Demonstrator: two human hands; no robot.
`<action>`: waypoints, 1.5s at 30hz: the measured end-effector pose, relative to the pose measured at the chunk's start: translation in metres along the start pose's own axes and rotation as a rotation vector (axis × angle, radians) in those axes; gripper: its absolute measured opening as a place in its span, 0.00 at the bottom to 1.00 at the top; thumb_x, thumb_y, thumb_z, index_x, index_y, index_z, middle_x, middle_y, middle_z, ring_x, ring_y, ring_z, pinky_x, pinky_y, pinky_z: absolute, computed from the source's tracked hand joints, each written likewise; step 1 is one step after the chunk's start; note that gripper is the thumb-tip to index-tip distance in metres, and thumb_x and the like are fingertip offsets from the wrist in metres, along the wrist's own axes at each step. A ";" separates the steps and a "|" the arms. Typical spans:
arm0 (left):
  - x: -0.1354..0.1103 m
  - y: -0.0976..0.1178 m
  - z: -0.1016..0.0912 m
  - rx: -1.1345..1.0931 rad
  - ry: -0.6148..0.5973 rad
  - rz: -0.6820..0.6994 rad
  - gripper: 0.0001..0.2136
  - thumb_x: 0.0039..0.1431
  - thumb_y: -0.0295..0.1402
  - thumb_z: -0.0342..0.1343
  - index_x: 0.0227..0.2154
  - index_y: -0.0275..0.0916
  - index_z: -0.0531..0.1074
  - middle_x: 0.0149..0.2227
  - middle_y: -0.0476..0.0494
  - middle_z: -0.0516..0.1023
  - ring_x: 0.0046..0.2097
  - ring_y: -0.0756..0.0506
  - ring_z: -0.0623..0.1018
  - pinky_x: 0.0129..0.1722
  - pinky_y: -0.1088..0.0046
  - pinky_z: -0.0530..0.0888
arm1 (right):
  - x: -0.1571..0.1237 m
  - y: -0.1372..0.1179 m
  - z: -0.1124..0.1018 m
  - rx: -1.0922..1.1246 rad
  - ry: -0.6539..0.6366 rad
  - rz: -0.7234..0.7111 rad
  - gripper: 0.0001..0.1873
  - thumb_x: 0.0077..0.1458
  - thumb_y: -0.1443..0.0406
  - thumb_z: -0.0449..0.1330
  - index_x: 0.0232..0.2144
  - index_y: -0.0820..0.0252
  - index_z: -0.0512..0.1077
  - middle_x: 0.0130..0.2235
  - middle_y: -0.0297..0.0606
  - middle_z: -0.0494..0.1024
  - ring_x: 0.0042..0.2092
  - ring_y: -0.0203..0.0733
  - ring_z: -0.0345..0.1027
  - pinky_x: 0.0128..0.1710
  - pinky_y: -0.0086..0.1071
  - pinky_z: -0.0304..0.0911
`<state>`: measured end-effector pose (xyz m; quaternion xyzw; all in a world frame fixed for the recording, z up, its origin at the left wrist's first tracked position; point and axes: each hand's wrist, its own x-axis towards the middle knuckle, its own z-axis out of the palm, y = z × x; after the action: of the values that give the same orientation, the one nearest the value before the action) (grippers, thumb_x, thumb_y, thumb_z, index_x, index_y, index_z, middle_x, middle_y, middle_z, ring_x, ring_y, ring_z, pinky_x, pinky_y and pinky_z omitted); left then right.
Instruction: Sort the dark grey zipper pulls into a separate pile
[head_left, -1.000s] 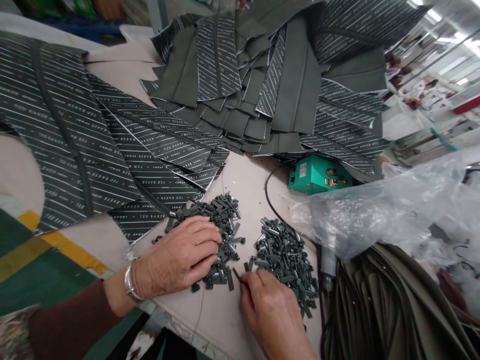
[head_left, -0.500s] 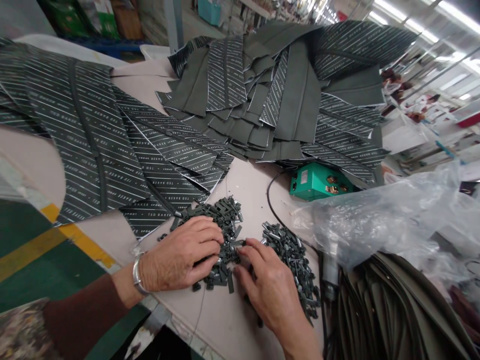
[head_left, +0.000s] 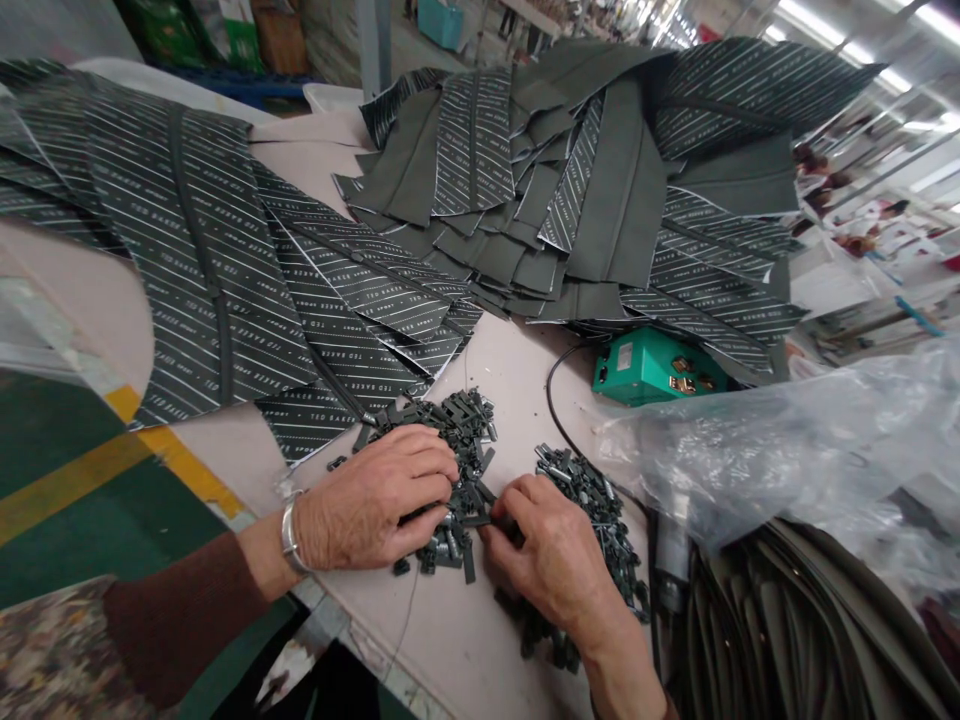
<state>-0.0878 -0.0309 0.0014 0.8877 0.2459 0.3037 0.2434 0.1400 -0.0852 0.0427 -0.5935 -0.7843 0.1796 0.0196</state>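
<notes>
A heap of small dark zipper sliders (head_left: 469, 415) with pull tabs lies on the pale tabletop. Over its near left side rests my left hand (head_left: 382, 495), its fingers bent and drawn together; whatever is under the fingertips is hidden. My right hand (head_left: 551, 545) pinches a zipper slider (head_left: 475, 520) by one end between thumb and forefinger, at the heap's right edge. A second heap of sliders (head_left: 592, 500) lies just beyond and beside the right hand, partly covered by it.
Printed dark fabric panels (head_left: 202, 260) with zippers spread at left, and more panels (head_left: 615, 190) are piled at the back. A green metal box (head_left: 637, 370) trails a black cable. Clear plastic (head_left: 750, 440) and stacked dark pieces (head_left: 795, 620) fill the right.
My right thumb and forefinger have closed on a slider at the heap's edge. My left hand stays over the heap. The view has shifted slightly, so the scene sits further right.
</notes>
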 end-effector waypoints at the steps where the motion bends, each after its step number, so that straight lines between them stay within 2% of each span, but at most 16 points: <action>1: 0.000 0.000 0.000 -0.001 0.002 0.000 0.06 0.64 0.27 0.52 0.35 0.40 0.73 0.41 0.46 0.79 0.50 0.45 0.75 0.63 0.60 0.64 | 0.000 0.000 -0.001 -0.022 -0.003 0.001 0.06 0.52 0.72 0.65 0.29 0.57 0.72 0.34 0.34 0.74 0.38 0.42 0.69 0.37 0.34 0.62; 6: 0.000 -0.002 0.001 -0.009 0.010 0.000 0.05 0.64 0.27 0.52 0.35 0.39 0.73 0.41 0.46 0.79 0.49 0.45 0.75 0.63 0.60 0.64 | -0.005 0.003 -0.004 -0.031 -0.036 -0.021 0.08 0.52 0.74 0.61 0.28 0.57 0.70 0.34 0.35 0.73 0.39 0.43 0.67 0.40 0.35 0.61; 13: 0.001 -0.001 0.000 -0.004 0.029 0.010 0.05 0.64 0.26 0.52 0.36 0.39 0.73 0.41 0.46 0.80 0.49 0.46 0.76 0.63 0.62 0.65 | -0.020 0.010 -0.003 -0.025 -0.057 -0.012 0.07 0.56 0.74 0.60 0.30 0.58 0.71 0.35 0.36 0.74 0.41 0.45 0.64 0.41 0.38 0.59; 18: 0.001 -0.002 0.001 0.001 0.027 0.014 0.05 0.63 0.26 0.53 0.36 0.39 0.74 0.42 0.46 0.80 0.49 0.46 0.77 0.63 0.61 0.65 | -0.022 0.012 -0.004 -0.004 -0.054 0.017 0.09 0.54 0.75 0.61 0.29 0.57 0.70 0.32 0.34 0.74 0.39 0.45 0.65 0.39 0.37 0.58; 22: 0.000 -0.002 0.002 -0.004 0.013 0.006 0.05 0.64 0.27 0.53 0.37 0.39 0.73 0.42 0.47 0.80 0.50 0.46 0.76 0.64 0.62 0.62 | -0.019 0.010 -0.003 0.034 -0.024 0.088 0.07 0.55 0.70 0.63 0.38 0.57 0.72 0.35 0.35 0.76 0.41 0.46 0.67 0.42 0.38 0.58; 25: -0.001 -0.003 0.002 -0.006 0.005 -0.002 0.05 0.65 0.27 0.53 0.38 0.39 0.73 0.43 0.47 0.80 0.51 0.46 0.75 0.65 0.63 0.61 | -0.014 0.006 0.001 -0.024 -0.015 0.111 0.04 0.59 0.67 0.62 0.39 0.56 0.73 0.34 0.35 0.76 0.40 0.47 0.68 0.41 0.39 0.58; 27: -0.002 -0.003 0.002 -0.005 0.010 0.000 0.05 0.65 0.27 0.53 0.38 0.39 0.73 0.42 0.47 0.80 0.51 0.46 0.75 0.65 0.63 0.61 | -0.011 0.005 0.004 -0.092 -0.009 0.122 0.02 0.60 0.68 0.60 0.34 0.56 0.72 0.32 0.35 0.76 0.39 0.47 0.68 0.40 0.39 0.58; 29: -0.002 -0.003 0.002 -0.007 0.013 0.006 0.05 0.65 0.27 0.53 0.37 0.39 0.73 0.42 0.47 0.80 0.51 0.46 0.75 0.65 0.63 0.61 | -0.011 0.007 0.006 -0.182 0.010 0.146 0.04 0.59 0.68 0.60 0.31 0.57 0.71 0.31 0.37 0.75 0.38 0.48 0.68 0.39 0.39 0.58; 31: -0.002 -0.003 0.002 -0.012 0.010 0.009 0.05 0.64 0.27 0.53 0.37 0.39 0.73 0.43 0.47 0.80 0.51 0.46 0.75 0.65 0.63 0.60 | -0.014 0.011 0.005 -0.280 0.047 0.195 0.05 0.60 0.68 0.59 0.30 0.57 0.71 0.31 0.39 0.75 0.38 0.50 0.69 0.38 0.40 0.57; 33: -0.001 -0.004 0.002 -0.017 0.004 0.006 0.05 0.65 0.26 0.53 0.37 0.39 0.73 0.43 0.47 0.80 0.51 0.46 0.75 0.65 0.63 0.60 | -0.020 0.014 0.005 -0.324 0.133 0.266 0.03 0.61 0.67 0.59 0.33 0.58 0.72 0.32 0.40 0.75 0.37 0.51 0.69 0.37 0.41 0.58; 36: -0.001 -0.003 0.001 -0.020 0.000 0.003 0.04 0.64 0.26 0.53 0.36 0.39 0.73 0.42 0.46 0.80 0.51 0.46 0.75 0.65 0.62 0.61 | -0.029 0.008 0.007 -0.135 0.261 0.247 0.06 0.63 0.66 0.58 0.42 0.58 0.72 0.36 0.41 0.75 0.39 0.49 0.69 0.40 0.40 0.60; 39: 0.000 -0.003 0.001 -0.008 0.000 -0.002 0.05 0.65 0.27 0.53 0.36 0.39 0.73 0.42 0.46 0.79 0.50 0.46 0.75 0.64 0.62 0.62 | -0.032 -0.009 0.015 0.160 0.185 0.128 0.10 0.62 0.68 0.60 0.45 0.55 0.72 0.40 0.39 0.75 0.43 0.47 0.69 0.44 0.38 0.62; 42: -0.001 -0.003 0.001 0.004 0.010 0.003 0.05 0.65 0.27 0.53 0.36 0.39 0.73 0.42 0.47 0.79 0.50 0.46 0.75 0.64 0.63 0.62 | -0.028 -0.024 0.023 0.178 0.113 0.139 0.13 0.59 0.68 0.61 0.47 0.56 0.73 0.40 0.39 0.75 0.43 0.49 0.69 0.44 0.40 0.64; 45: -0.001 -0.003 0.002 0.001 0.001 -0.001 0.04 0.64 0.27 0.53 0.37 0.39 0.73 0.43 0.47 0.79 0.50 0.45 0.75 0.64 0.62 0.62 | -0.024 -0.028 0.027 0.141 0.087 0.161 0.08 0.59 0.68 0.62 0.42 0.57 0.75 0.38 0.39 0.75 0.42 0.50 0.69 0.44 0.41 0.64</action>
<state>-0.0879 -0.0299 -0.0026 0.8875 0.2467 0.3041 0.2430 0.1146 -0.1213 0.0309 -0.6592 -0.7178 0.2092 0.0808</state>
